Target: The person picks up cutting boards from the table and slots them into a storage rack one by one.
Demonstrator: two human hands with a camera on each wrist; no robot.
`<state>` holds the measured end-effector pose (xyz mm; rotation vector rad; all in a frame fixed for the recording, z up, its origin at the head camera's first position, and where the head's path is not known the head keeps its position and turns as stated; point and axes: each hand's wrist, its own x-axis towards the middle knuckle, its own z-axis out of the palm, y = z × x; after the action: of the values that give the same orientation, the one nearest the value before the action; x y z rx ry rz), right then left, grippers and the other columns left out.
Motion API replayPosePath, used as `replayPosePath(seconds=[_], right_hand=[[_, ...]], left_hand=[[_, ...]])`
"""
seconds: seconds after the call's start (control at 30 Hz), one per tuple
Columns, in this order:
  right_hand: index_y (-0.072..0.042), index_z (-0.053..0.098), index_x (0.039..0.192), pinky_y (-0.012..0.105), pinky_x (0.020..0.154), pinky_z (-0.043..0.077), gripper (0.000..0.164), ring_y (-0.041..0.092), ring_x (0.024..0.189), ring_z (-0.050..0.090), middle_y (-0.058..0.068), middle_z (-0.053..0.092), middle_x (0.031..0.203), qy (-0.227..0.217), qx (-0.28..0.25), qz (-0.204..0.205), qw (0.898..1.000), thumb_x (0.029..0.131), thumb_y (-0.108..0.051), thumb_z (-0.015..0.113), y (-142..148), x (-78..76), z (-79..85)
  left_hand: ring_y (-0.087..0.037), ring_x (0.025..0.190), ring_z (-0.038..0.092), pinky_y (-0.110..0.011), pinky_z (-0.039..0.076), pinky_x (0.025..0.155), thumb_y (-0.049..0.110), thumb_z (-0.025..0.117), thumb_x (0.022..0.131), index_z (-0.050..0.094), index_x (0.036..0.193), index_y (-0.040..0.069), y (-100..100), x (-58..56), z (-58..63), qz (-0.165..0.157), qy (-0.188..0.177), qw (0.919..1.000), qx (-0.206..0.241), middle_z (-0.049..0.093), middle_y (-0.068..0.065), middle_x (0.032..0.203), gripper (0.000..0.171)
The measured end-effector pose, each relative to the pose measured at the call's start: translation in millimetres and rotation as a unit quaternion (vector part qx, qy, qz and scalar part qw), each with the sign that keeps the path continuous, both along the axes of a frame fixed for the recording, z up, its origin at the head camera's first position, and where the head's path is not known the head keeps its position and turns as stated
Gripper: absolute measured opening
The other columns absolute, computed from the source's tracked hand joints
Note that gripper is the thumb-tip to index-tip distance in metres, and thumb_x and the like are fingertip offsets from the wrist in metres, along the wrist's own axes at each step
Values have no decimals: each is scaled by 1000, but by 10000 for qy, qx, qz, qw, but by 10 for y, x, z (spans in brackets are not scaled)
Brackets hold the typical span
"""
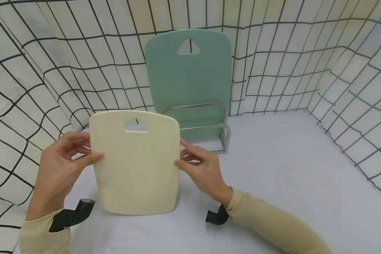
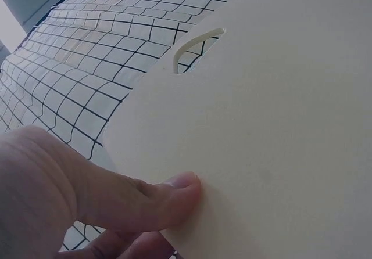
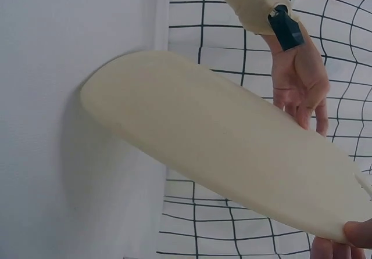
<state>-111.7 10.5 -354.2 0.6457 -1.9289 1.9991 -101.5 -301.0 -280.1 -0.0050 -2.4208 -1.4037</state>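
A cream cutting board with a handle slot near its top stands upright between both hands in the head view. My left hand grips its left edge, thumb on the front face and fingers behind. At the opposite edge, my right hand pinches the board between thumb and fingers. The left wrist view shows the left thumb pressed flat on the board's face. Behind it, a green cutting board leans upright in a metal wire rack, whose left part is hidden by the cream board.
A white table surface spreads below and to the right. White cloth with a black grid pattern rises around the back and both sides. A black wrist mount sits on the left sleeve, another by the right.
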Motion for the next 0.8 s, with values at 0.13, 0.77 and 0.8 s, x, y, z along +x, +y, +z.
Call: replayPosePath(seconds=[0.13,0.77,0.8], right_hand=[[-12,63,129,33,73,62,54,13,77,73,20,72,93,40,33,-64,10000,79,-3,78,5,-16,24],[-9,64,128,35,74,62,53,16,77,73,20,71,92,119,47,-147,9998,78,0,77,-1,-62,70],[-8,64,128,35,74,62,53,16,77,74,20,71,92,124,26,-134,9998,78,0,77,-5,-65,68]], left_hand=[[-4,76,60,-12,49,63,-3,83,71,64,115,7,4,5,11,-108,138,9993,325,65,12,99,49],[-6,76,61,-10,54,66,-11,81,68,64,111,2,12,16,17,-406,413,9908,1221,67,5,98,48],[-6,76,61,-10,55,66,-11,81,68,63,111,2,10,17,17,-412,412,9908,1219,67,5,98,48]])
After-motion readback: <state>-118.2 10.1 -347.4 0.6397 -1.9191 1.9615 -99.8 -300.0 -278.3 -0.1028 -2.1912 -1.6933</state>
